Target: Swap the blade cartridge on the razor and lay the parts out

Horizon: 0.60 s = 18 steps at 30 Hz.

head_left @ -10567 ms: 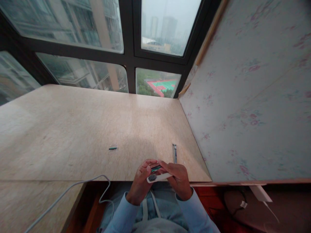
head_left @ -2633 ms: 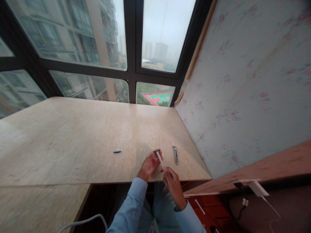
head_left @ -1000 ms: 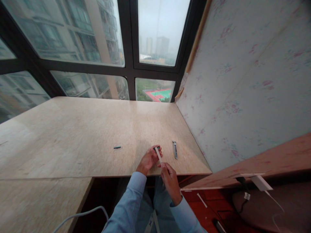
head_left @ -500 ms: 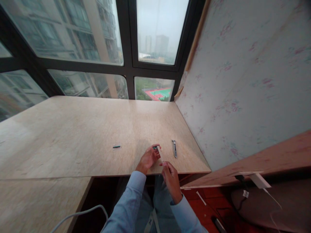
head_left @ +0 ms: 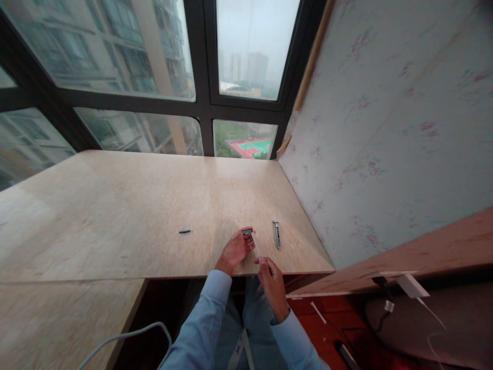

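left hand (head_left: 234,250): fingers curled, thumb and forefinger pinch a small green-and-dark piece (head_left: 247,233). The wrist sits on the table's near edge, probably to steady the fine work.
piece location: just above the pale wooden table (head_left: 134,205), near its near-right corner and close to the body, where both hands can meet.
thin white strip (head_left: 252,241): runs from the piece towards the right hand, touching the piece. The join is too small to resolve.
right hand (head_left: 270,280): below the table edge, fingertips (head_left: 262,261) pinched together at the strip's near end. Can't tell if it actually has hold of the strip.
slim metal tool (head_left: 276,235): lies flat just right of the hands, parked within reach.
short dark green stick (head_left: 184,231): lies on the table well left of the hands, out of the way.
white cable (head_left: 127,336): hangs near left, below the table, away from the work.
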Tool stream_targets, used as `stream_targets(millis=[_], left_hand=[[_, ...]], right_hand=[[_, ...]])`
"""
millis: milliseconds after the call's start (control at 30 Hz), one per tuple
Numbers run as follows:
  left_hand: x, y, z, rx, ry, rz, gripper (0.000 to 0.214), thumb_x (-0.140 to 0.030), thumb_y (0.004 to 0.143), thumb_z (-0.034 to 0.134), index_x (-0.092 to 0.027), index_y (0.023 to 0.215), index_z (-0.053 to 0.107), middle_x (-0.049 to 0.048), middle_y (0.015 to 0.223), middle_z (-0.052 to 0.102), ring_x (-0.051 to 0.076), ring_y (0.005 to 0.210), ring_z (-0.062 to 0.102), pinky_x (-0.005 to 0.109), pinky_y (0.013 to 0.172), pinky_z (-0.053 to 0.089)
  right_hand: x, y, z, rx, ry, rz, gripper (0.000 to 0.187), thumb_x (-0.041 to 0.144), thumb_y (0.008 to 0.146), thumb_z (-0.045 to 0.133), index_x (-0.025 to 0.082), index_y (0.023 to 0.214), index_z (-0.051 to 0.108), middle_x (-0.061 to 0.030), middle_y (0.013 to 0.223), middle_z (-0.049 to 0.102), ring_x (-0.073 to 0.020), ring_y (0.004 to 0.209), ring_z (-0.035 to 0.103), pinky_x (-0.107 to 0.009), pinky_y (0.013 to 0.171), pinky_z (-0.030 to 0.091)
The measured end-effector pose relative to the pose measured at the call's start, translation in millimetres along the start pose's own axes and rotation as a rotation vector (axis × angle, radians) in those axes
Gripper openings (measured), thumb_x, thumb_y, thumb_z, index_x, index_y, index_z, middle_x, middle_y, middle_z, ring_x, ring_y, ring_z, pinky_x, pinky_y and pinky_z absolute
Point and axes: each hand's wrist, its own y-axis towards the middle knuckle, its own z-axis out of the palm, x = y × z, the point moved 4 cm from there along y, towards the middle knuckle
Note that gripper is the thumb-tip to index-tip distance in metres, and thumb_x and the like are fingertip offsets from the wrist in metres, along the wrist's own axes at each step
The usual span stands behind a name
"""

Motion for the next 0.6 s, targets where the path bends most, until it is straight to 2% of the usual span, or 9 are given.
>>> stream_targets(millis=[167,300,467,600], left_hand=[[0,0,0.5,-0.017,0.013,-0.013,0.031,-0.036,0.078,0.073,-0.013,0.096,0.066,0.0066,0.085,0.069,0.016,0.076,0.064,0.029,0.071,0.050],[-1,-3,3.2,-0.033,0.043,-0.022,0.028,-0.035,0.079,0.072,-0.014,0.096,0.066,0.0077,0.090,0.069,0.016,0.075,0.064,0.029,0.071,0.050],[-4,-8,7.9,-0.078,0.099,0.000,0.033,-0.037,0.074,0.076,-0.013,0.094,0.067,0.0095,0.091,0.069,0.016,0.074,0.063,0.030,0.072,0.051],[-6,-9,12.8,-0.056,0.087,0.019,0.039,-0.038,0.067,0.081,-0.012,0.093,0.068,0.0096,0.091,0.069,0.016,0.075,0.062,0.030,0.072,0.050]], right_hand=[[7,0,2,0.009,0.039,0.023,0.049,0.064,0.087,0.048,0.016,0.088,0.060,0.0079,0.054,0.033,-0.0100,0.048,0.030,-0.023,0.044,0.022],[11,1,8,0.040,0.038,0.027,0.051,0.065,0.087,0.047,0.016,0.089,0.059,0.0083,0.054,0.032,-0.0098,0.047,0.029,-0.023,0.043,0.021],[15,-1,16,0.071,0.014,0.011,0.050,0.064,0.088,0.046,0.016,0.088,0.060,0.0079,0.054,0.034,-0.0097,0.046,0.029,-0.023,0.043,0.022],[18,-2,19,0.090,0.024,0.014,0.051,0.065,0.087,0.046,0.016,0.087,0.060,0.0084,0.052,0.032,-0.0095,0.045,0.028,-0.023,0.043,0.021]])
